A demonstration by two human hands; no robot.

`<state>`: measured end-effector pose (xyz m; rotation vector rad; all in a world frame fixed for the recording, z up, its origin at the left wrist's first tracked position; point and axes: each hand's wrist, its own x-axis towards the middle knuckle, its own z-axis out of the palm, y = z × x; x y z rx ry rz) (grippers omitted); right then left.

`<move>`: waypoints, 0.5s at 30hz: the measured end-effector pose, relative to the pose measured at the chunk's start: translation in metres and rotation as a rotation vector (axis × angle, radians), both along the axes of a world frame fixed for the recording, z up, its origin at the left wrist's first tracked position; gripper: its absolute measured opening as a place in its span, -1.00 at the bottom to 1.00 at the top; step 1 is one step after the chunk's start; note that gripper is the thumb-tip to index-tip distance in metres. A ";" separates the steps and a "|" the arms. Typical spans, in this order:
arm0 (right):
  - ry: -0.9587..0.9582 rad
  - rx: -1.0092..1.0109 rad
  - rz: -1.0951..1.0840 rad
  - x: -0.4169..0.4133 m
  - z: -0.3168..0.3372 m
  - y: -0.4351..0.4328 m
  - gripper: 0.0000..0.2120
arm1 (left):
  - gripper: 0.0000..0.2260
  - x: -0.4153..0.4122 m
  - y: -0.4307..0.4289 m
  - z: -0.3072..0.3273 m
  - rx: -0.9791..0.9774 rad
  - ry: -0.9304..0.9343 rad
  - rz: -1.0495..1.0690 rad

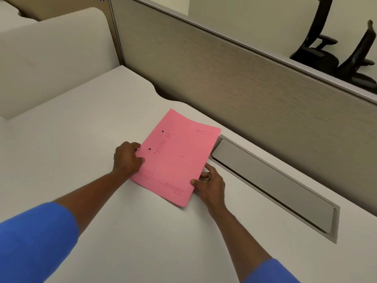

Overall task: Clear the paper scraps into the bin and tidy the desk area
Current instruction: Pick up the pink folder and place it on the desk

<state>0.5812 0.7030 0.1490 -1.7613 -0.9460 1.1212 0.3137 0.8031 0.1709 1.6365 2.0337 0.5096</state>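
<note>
A pink paper folder (175, 158) with printed lines and two punched holes lies on the white desk (81, 152), tilted, near the back. My left hand (127, 159) grips its left edge, thumb on top. At the folder's near right corner my right hand (210, 184) pinches the edge between thumb and fingers. No paper scraps or bin show in the head view.
A grey cable-tray flap (273, 182) is set into the desk just right of the folder. Behind it runs a beige partition panel (234, 78). Two black office chairs (336, 52) stand beyond the partition. A cream cabinet (51, 56) rises at the left.
</note>
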 end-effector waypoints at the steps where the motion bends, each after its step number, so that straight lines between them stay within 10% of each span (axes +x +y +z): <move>1: -0.006 -0.004 -0.007 0.001 -0.001 0.006 -0.27 | -0.52 0.002 0.006 -0.003 0.006 -0.001 0.009; 15: -0.205 -0.019 -0.074 -0.002 -0.006 0.053 -0.51 | -0.63 0.031 0.070 -0.019 0.025 0.179 -0.014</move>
